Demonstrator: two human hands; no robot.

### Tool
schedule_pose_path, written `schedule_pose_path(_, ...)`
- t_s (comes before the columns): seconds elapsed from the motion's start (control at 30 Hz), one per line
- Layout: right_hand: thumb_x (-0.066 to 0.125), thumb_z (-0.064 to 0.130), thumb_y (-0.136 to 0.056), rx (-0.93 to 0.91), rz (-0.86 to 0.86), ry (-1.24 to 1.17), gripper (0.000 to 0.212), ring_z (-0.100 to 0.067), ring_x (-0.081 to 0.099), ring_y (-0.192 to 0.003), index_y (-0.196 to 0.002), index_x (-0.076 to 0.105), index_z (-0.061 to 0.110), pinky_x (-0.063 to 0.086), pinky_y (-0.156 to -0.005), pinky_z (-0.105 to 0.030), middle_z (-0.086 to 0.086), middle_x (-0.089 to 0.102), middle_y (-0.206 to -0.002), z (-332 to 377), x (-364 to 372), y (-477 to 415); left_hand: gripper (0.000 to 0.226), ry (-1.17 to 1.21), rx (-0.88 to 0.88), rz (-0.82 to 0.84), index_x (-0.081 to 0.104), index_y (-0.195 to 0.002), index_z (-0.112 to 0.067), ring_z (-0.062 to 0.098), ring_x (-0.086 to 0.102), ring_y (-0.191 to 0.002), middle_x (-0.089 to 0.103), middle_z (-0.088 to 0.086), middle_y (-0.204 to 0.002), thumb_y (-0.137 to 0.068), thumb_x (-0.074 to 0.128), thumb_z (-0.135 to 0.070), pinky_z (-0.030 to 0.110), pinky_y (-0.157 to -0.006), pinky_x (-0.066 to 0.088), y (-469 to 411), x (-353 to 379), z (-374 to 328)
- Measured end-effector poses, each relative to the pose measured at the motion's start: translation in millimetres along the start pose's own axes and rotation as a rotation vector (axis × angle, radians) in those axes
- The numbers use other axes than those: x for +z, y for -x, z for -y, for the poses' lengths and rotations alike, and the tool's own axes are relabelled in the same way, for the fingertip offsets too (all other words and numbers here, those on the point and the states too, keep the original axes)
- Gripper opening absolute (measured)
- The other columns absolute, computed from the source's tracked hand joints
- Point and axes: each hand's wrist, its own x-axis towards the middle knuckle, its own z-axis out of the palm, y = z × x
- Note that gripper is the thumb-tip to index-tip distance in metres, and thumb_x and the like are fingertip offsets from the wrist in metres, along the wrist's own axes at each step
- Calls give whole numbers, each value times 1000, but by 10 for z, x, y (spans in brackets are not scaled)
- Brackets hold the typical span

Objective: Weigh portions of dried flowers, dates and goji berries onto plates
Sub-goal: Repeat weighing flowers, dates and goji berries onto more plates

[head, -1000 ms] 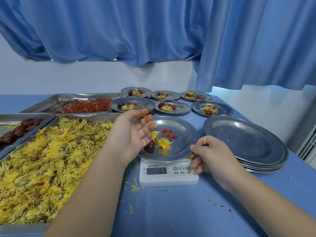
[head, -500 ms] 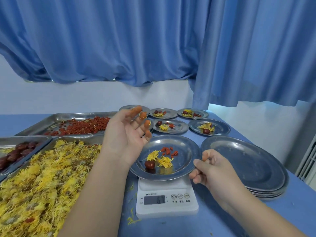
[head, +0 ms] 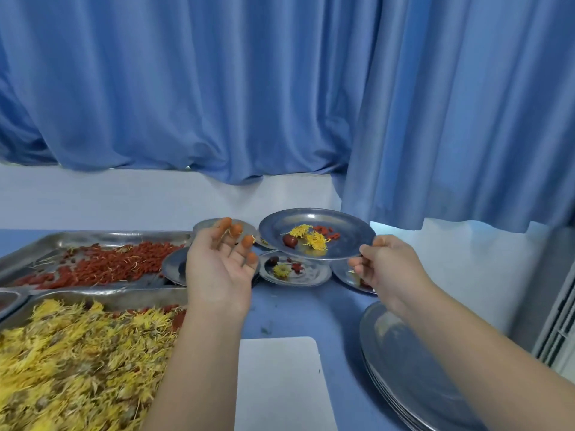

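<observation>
Blue curtains (head: 280, 88) hung in heavy folds before me, daylight leaking under their hems onto the pale wall (head: 124, 197). My worktop (head: 311, 309) was blue. A slatted white unit (head: 557, 331) stood to my right.

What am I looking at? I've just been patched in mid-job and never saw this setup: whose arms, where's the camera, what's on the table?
No machine here: these are a person's bare arms, filmed by one wide camera worn on their head, looking down. The right hand pinches the rim of a steel plate, held in the air, carrying a date, yellow dried flowers and goji berries. The left hand is open, palm up, holding nothing. On the blue table: a tray of goji berries, a tray of dried flowers, filled plates, a stack of empty plates and the white scale.
</observation>
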Motion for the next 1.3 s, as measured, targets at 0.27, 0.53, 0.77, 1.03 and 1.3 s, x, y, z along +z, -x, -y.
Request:
schedule_pose_path(0.27, 37, -7, -94, 153, -182, -105, 33, -17, 56, -52, -120, 49, 8, 44, -35, -16, -11, 54, -80, -354, 466, -1135, 18, 42, -32, 23, 64, -96, -16, 20, 68, -73, 68, 2, -88, -93, 49, -24, 29, -64, 47, -78, -86, 190)
schedule_pose_path(0.53, 35, -6, -93, 214, -266, -146, 26, -16, 56, -53, -108, 44, 14, 45, -51, -24, -4, 50, -74, -822, 1190, -1802, 33, 152, -64, -11, 66, -110, -14, 26, 72, -95, 75, 6, -105, -95, 45, -34, 40, -81, 49, -129, -114, 242)
schedule_pose_path(0.77, 42, -4, -93, 222, -268, -76, 33, -16, 63, -61, -124, 47, 4, 48, -56, -24, -7, 54, -72, -1108, 1501, -2027, 37, 160, -25, -45, 66, -114, -15, 25, 71, -99, 73, 6, -110, -95, 43, -36, 41, -84, 48, -239, -252, 218)
schedule_pose_path(1.03, 38, -5, -94, 262, -214, -83, 34, -15, 59, -58, -125, 51, -1, 44, -48, -23, -15, 61, -98, -1157, 1587, -2161, 37, 223, -63, -45, 68, -110, -14, 26, 72, -95, 75, 5, -105, -88, 48, -36, 40, -79, 48, -224, -180, 249)
schedule_pose_path(1.3, 37, -5, -97, 369, -186, -160, 34, -19, 64, -62, -130, 44, 0, 52, -39, -20, -17, 60, -120, -1190, 1517, -2258, 36, 266, -101, -87, 69, -104, -15, 26, 73, -93, 76, 5, -101, -94, 43, -37, 41, -80, 48, -227, -145, 262)
